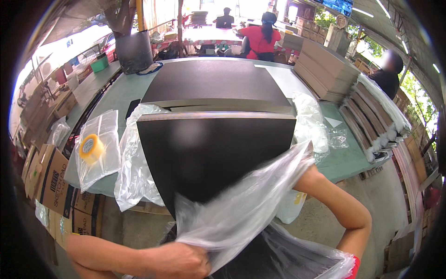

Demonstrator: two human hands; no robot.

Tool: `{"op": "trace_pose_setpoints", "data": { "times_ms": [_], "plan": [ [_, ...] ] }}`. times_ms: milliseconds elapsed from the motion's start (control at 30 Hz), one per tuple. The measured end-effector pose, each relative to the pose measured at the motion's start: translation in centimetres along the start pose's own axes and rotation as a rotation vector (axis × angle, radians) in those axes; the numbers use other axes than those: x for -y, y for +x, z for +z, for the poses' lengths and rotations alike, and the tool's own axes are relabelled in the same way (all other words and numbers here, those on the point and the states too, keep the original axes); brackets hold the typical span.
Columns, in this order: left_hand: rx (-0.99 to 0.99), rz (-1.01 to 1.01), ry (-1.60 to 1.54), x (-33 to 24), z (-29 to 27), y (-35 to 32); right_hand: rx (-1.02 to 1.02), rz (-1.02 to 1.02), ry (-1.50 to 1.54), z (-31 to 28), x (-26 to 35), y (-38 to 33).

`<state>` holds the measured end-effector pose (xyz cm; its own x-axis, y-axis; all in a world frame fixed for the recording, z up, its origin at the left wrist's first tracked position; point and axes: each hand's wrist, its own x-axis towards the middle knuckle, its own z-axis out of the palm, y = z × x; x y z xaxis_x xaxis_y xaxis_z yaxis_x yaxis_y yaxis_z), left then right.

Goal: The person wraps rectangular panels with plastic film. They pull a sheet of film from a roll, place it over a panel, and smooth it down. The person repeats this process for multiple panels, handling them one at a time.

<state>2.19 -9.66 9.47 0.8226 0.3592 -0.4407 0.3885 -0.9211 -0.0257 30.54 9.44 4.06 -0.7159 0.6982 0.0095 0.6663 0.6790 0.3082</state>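
Observation:
A tilted stack of black boards [209,144] stands in front of me, its pale edges along the top. Across its lower right side stretches a clear plastic bag [237,204], blurred by motion. My left hand [188,260], low in the view, is closed in a fist on the near end of this plastic. Up at the right, my right hand [309,169] grips the bag's other end, its fingers partly hidden by the film. More clear film lies over a dark surface close to my body. Behind the tilted stack lies another flat stack of black boards [213,81].
On the green table [111,97], a roll of yellowish tape [91,148] rests on flat clear bags [100,169]. Crumpled plastic [309,121] flanks the boards. Grey-brown board stacks [323,69] and wrapped packs [371,116] stand at right, cartons [55,181] at lower left. Several people are beyond.

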Motion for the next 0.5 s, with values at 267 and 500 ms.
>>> {"op": "trace_pose_setpoints", "data": {
  "times_ms": [267,500],
  "plan": [
    [-0.338,-0.869,0.169,10.8,14.9,-4.3,0.681,-0.356,0.103,-5.8,7.3,-2.5],
    [-0.494,0.139,-1.097,0.2,5.7,1.6,-1.038,0.610,1.421,-5.2,-4.8,-1.0]
  ]
}}
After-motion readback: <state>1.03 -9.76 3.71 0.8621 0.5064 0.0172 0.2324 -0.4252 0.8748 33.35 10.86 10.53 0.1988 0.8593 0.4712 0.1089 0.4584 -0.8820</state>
